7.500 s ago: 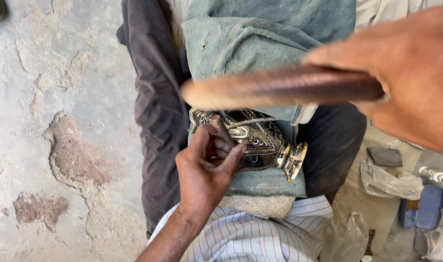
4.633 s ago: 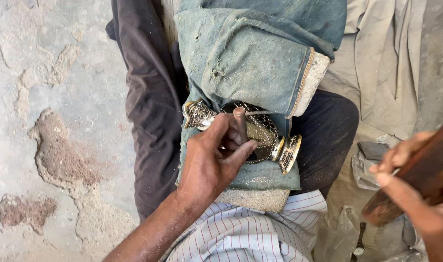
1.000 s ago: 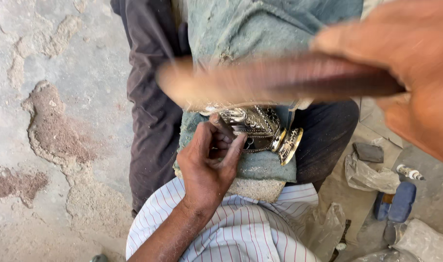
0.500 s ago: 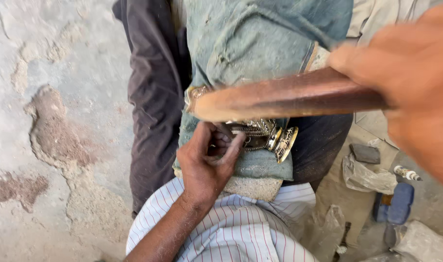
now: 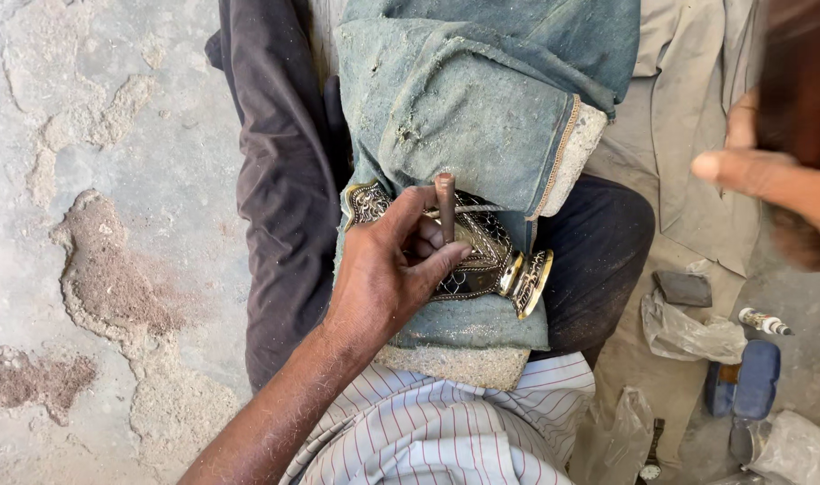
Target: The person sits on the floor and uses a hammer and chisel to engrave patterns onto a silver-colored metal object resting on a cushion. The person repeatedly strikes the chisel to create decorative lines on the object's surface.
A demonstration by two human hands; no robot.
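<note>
Over cracked concrete floor [image 5: 114, 180], our left hand [image 5: 387, 269] pinches a short metal punch [image 5: 445, 207] upright on the half-chased ornate brass vessel [image 5: 482, 260]; our right hand [image 5: 778, 180] grips a blurred brown wooden mallet [image 5: 801, 81] raised up to its side.

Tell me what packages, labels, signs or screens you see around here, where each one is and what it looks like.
No signs or screens.
Plastic bag: right of the knee, on the beige cloth; clear, crumpled.
Second plastic bag: lower, beside the striped shirt; clear, crumpled.
Tube: far right, lying on the floor; small, white with a dark tip, coloured label band.
Wrapped bundle: bottom right corner; clear plastic, contents unclear.
</note>
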